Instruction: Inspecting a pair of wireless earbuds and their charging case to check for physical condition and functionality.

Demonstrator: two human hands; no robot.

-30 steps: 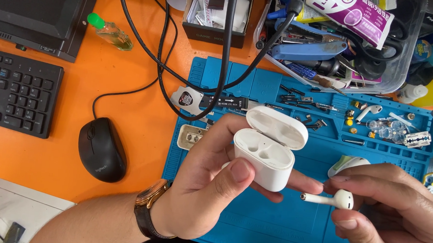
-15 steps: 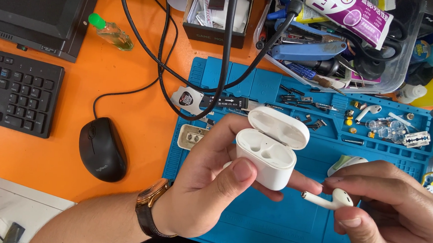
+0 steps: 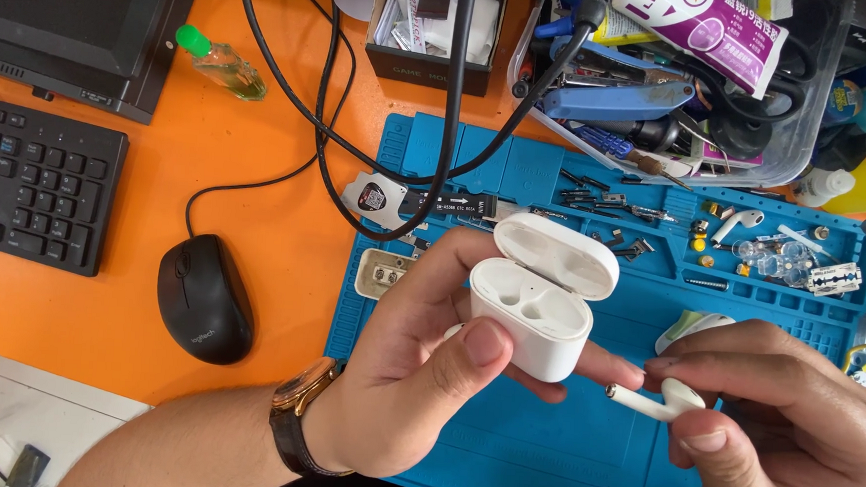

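My left hand (image 3: 425, 373) holds a white earbud charging case (image 3: 534, 305) with its lid flipped open and both sockets empty. It hovers over a blue repair mat (image 3: 541, 451). My right hand (image 3: 792, 436) pinches a white earbud (image 3: 656, 400) between thumb and fingers, stem pointing left toward the case, just to the case's lower right. A watch with a dark strap sits on my left wrist (image 3: 297, 416).
A second white earbud (image 3: 737, 224), small screws and parts lie in the mat's upper trays. A clear tool bin (image 3: 684, 78) stands behind. Black cables (image 3: 378, 160) cross the orange desk. A black mouse (image 3: 204, 300) and keyboard (image 3: 25, 193) sit left.
My right hand has turned the earbud a little and shifted it slightly left and lower, near the case. The left hand and case have stayed almost still.
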